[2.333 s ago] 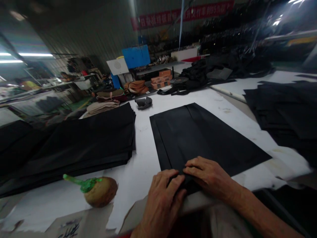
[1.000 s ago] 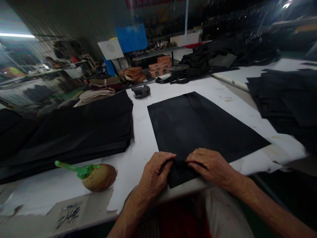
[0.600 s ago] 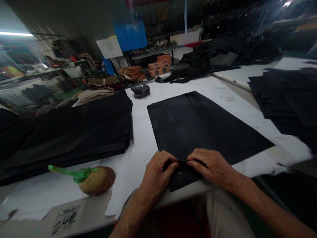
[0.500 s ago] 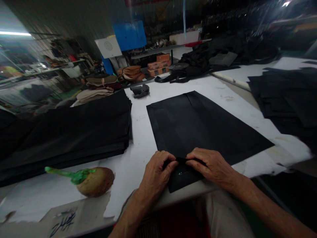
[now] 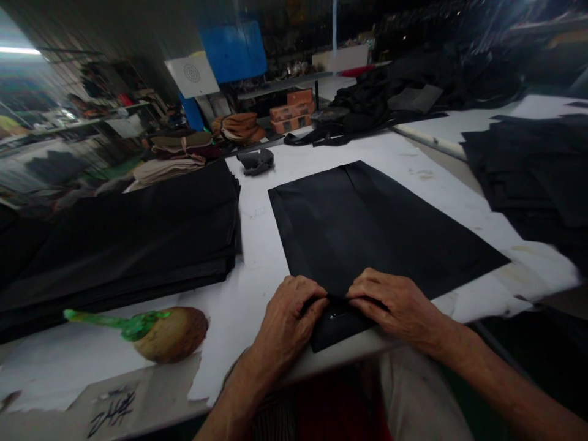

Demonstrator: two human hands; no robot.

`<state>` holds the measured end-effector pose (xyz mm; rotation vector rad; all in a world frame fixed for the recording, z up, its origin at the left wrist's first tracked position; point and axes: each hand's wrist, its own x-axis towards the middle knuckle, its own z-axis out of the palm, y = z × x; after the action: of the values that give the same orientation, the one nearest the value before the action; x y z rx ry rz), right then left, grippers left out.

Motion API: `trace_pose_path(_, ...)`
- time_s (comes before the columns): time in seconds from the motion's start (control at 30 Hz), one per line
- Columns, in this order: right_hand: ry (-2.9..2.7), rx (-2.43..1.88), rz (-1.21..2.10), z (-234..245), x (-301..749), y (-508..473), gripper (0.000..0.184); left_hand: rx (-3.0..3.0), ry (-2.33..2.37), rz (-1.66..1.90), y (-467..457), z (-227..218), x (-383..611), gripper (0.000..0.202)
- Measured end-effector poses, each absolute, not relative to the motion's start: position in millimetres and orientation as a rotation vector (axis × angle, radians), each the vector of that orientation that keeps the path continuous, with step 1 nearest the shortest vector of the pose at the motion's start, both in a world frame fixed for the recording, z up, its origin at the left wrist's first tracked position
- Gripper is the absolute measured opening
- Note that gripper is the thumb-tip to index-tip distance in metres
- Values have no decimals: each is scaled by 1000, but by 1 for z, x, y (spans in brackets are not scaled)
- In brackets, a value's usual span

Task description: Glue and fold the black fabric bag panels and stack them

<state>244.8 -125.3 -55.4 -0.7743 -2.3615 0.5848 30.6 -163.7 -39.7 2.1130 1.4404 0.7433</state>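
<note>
Lower centre of frame: left hand (image 5: 294,311) and right hand (image 5: 394,301) pinched the black sheet (image 5: 358,226) between closed fingers; it lay right of centre on the white-topped counter (image 5: 260,251).

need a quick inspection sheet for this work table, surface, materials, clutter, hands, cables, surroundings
surface: white paper, torn along the near edge, marked in places
job's things: black sheet, lying mostly flat, raised where pinched near its near end
clutter: brown rounded object with a green stem, crumpled grey scrap, stack of black sheets at left
grip: left hand and right hand both pinch the black sheet, slightly apart
cables: pale hanging strand in the background, cord or tube unclear
surroundings: orange boxes and blue panel beyond, dim
</note>
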Motion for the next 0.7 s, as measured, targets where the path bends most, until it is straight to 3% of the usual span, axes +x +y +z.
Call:
trace_pose_path(0.23, -2482, -720, 351, -52, 246, -133, 20, 2195, 1290, 787, -166, -45, 15, 23)
trace_pose_path(0.7, -2427, -700, 217, -55, 246, -141, 16, 2274, 1280, 746, -175, -50, 12, 29)
